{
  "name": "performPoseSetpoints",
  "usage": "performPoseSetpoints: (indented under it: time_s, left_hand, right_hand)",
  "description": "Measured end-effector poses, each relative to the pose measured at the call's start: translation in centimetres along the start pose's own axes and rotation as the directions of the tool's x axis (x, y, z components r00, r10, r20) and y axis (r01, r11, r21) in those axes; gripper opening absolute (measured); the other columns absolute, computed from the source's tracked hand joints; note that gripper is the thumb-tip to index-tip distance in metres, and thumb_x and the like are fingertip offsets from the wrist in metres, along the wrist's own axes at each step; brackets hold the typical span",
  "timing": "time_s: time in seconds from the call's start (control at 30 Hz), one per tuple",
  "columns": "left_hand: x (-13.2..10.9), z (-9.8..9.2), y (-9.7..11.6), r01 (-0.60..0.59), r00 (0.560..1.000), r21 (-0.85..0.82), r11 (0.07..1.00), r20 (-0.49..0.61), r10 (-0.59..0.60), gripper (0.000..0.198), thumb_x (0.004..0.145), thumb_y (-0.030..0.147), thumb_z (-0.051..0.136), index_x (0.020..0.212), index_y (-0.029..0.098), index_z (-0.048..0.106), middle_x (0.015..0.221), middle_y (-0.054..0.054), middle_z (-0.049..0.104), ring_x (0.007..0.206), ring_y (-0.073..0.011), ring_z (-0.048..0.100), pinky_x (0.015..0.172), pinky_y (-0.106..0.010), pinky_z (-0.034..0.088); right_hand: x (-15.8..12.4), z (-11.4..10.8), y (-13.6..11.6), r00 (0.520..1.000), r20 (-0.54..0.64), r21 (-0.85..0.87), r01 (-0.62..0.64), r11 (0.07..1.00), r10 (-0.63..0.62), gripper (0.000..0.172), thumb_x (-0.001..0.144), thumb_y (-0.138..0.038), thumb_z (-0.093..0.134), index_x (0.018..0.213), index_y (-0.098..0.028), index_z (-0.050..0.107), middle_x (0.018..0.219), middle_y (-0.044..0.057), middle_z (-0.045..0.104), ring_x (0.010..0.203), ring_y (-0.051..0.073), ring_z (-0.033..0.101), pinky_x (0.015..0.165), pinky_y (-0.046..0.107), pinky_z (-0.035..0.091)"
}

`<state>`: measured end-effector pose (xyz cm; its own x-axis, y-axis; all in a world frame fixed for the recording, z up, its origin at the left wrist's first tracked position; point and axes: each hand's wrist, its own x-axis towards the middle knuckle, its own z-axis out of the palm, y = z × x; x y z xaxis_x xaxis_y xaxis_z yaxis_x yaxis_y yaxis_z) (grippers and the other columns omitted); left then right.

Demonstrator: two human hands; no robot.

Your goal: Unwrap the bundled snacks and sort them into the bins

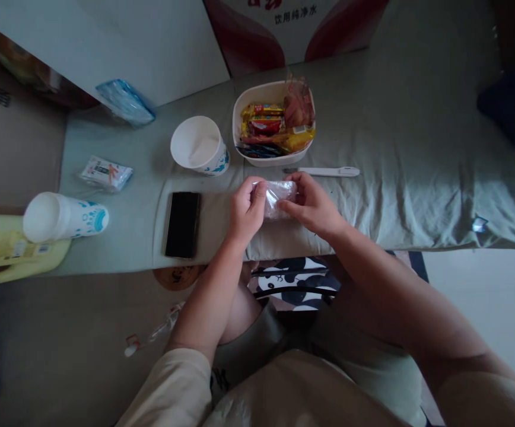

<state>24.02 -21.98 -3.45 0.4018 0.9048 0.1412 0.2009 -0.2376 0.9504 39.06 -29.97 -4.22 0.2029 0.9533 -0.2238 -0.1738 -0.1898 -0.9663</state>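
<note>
Between my two hands is a small packet in shiny clear plastic wrap (279, 193), held just above the cloth-covered surface. My left hand (249, 207) grips its left end, thumb on top. The fingers of my right hand (311, 203) pinch its right end. What lies inside the wrap I cannot make out. Just beyond my hands stands a white tub (275, 160) filled with colourful snack packets (264, 124). A white-handled knife or cutter (335, 172) lies behind my right hand, its tip close to my fingers.
Left of my hands lies a black phone (183, 225), with a white paper cup (199, 145) behind it. Further left are a small wrapped pack (106, 174), stacked paper cups (66, 217), a blue plastic packet (126, 102) and a yellow-green container (12, 249). Large boxes (150, 47) stand at the back.
</note>
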Motion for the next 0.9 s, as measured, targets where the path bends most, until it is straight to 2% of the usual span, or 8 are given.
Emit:
performPoseSetpoints:
  time_s: [0.13, 0.3, 0.43, 0.53, 0.63, 0.73, 0.8, 0.9]
  left_hand:
    - [0.0, -0.1, -0.1, -0.005, 1.000, -0.030, 1.000, -0.022, 0.005, 0.055, 0.093, 0.075, 0.060, 0.084, 0.020, 0.066, 0.070, 0.000, 0.057, 0.064, -0.0133, 0.051, 0.060, -0.026, 0.038]
    - [0.1, -0.3, -0.5, 0.043, 0.999, -0.071, 0.997, -0.023, -0.045, 0.057, 0.088, 0.077, 0.065, 0.087, 0.020, 0.068, 0.073, 0.000, 0.059, 0.067, -0.0126, 0.054, 0.063, -0.025, 0.043]
    - [0.0, -0.1, -1.1, 0.251, 0.960, -0.188, 0.950, 0.176, -0.219, 0.058, 0.068, 0.069, 0.088, 0.091, 0.018, 0.071, 0.075, -0.001, 0.066, 0.064, -0.0117, 0.056, 0.059, -0.023, 0.046]
    - [0.0, -0.1, -1.3, 0.345, 0.925, -0.233, 0.909, 0.251, -0.286, 0.053, 0.066, 0.062, 0.092, 0.088, 0.017, 0.073, 0.076, -0.003, 0.069, 0.063, -0.0125, 0.058, 0.056, -0.024, 0.047]
    - [0.4, -0.7, -1.3, 0.318, 0.948, -0.350, 0.881, 0.138, -0.288, 0.051, 0.067, 0.062, 0.092, 0.085, 0.020, 0.070, 0.069, 0.000, 0.061, 0.057, -0.0107, 0.052, 0.051, -0.024, 0.043]
    - [0.7, -2.0, -1.6, 0.223, 0.961, -0.414, 0.882, -0.056, -0.269, 0.053, 0.068, 0.063, 0.091, 0.087, 0.022, 0.064, 0.068, 0.002, 0.053, 0.057, -0.0108, 0.051, 0.047, -0.023, 0.037]
    - [0.6, -3.1, -1.9, 0.152, 0.952, -0.364, 0.919, -0.196, -0.235, 0.057, 0.068, 0.068, 0.089, 0.090, 0.022, 0.062, 0.073, 0.000, 0.055, 0.065, -0.0135, 0.059, 0.052, -0.024, 0.043]
    - [0.2, -4.8, -2.3, 0.131, 0.929, -0.136, 0.982, -0.328, -0.169, 0.064, 0.068, 0.079, 0.081, 0.089, 0.022, 0.062, 0.078, -0.001, 0.057, 0.079, -0.0188, 0.070, 0.065, -0.030, 0.057]
  right_hand:
    - [0.0, -0.1, 0.4, 0.997, 0.080, -0.104, -0.014, 0.994, 0.023, 0.033, 0.076, -0.037, 0.074, 0.100, -0.023, 0.055, 0.082, 0.000, 0.059, 0.071, 0.016, 0.055, 0.064, 0.031, 0.045]
    - [0.0, -0.1, 0.6, 0.999, -0.019, -0.130, 0.030, 0.991, -0.033, 0.014, 0.083, -0.031, 0.062, 0.089, -0.023, 0.052, 0.078, 0.000, 0.056, 0.071, 0.015, 0.052, 0.064, 0.030, 0.041]
    - [-0.1, 0.0, 0.3, 0.999, -0.028, -0.065, 0.023, 0.998, -0.025, 0.019, 0.086, -0.035, 0.063, 0.090, -0.025, 0.047, 0.076, -0.001, 0.056, 0.064, 0.014, 0.053, 0.060, 0.029, 0.044]
    - [-0.2, -0.1, -0.1, 1.000, -0.013, -0.137, 0.021, 0.990, -0.023, 0.023, 0.091, -0.043, 0.061, 0.094, -0.026, 0.046, 0.066, -0.004, 0.055, 0.055, 0.013, 0.050, 0.055, 0.028, 0.039]
    - [-0.3, -0.1, -0.6, 0.997, 0.070, -0.308, 0.058, 0.950, -0.038, 0.018, 0.092, -0.038, 0.059, 0.101, -0.025, 0.050, 0.057, -0.007, 0.053, 0.053, 0.013, 0.047, 0.057, 0.029, 0.034]
    - [-0.4, 0.1, -1.0, 0.982, 0.184, -0.462, 0.120, 0.879, -0.037, 0.012, 0.090, -0.027, 0.058, 0.101, -0.023, 0.056, 0.059, -0.005, 0.057, 0.057, 0.014, 0.050, 0.062, 0.029, 0.033]
    - [-0.4, 0.3, -1.4, 0.973, 0.230, -0.555, 0.147, 0.818, -0.019, 0.010, 0.090, -0.024, 0.057, 0.100, -0.022, 0.061, 0.063, -0.003, 0.062, 0.059, 0.014, 0.051, 0.063, 0.028, 0.032]
    - [-0.3, 0.8, -2.2, 0.964, 0.259, -0.691, 0.143, 0.709, 0.057, 0.013, 0.094, -0.025, 0.056, 0.099, -0.019, 0.066, 0.076, 0.002, 0.071, 0.067, 0.015, 0.055, 0.065, 0.028, 0.032]
